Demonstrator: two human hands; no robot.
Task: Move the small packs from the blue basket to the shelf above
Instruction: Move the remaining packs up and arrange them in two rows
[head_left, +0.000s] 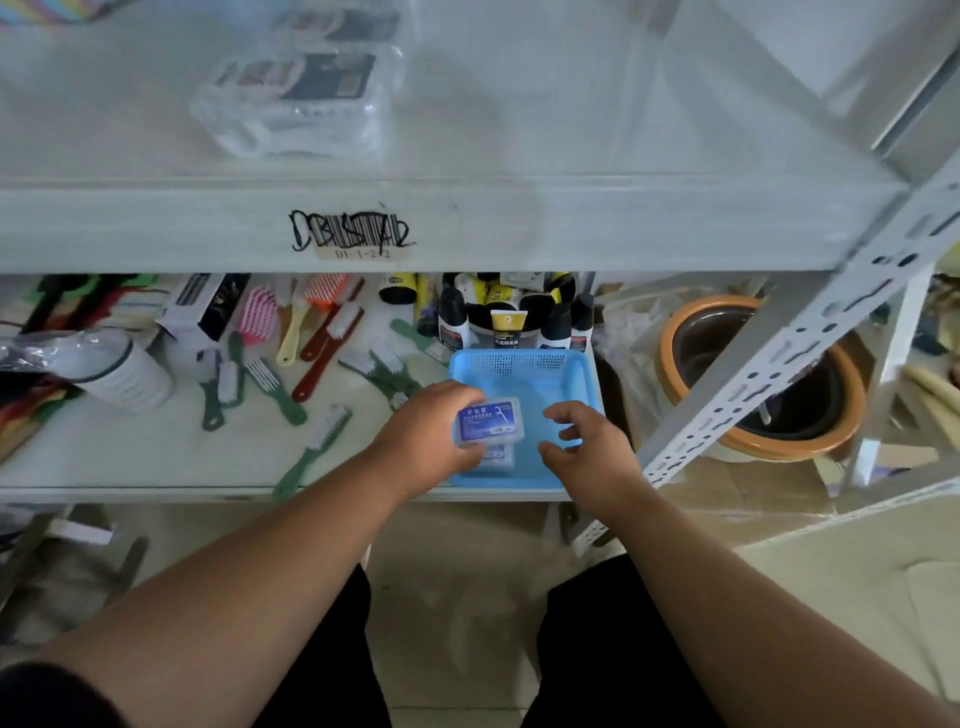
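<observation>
Pickup step: left hand (431, 436) fingers grasp a small pack (491, 426) over the blue basket (519, 364); right hand (582, 447) beside, released. Next, lift it to the shelf above (571, 156).

A stockroom — labelled metal racking (467, 228) holding loose brushes (311, 332) and toiletry tubes (509, 327).
</observation>
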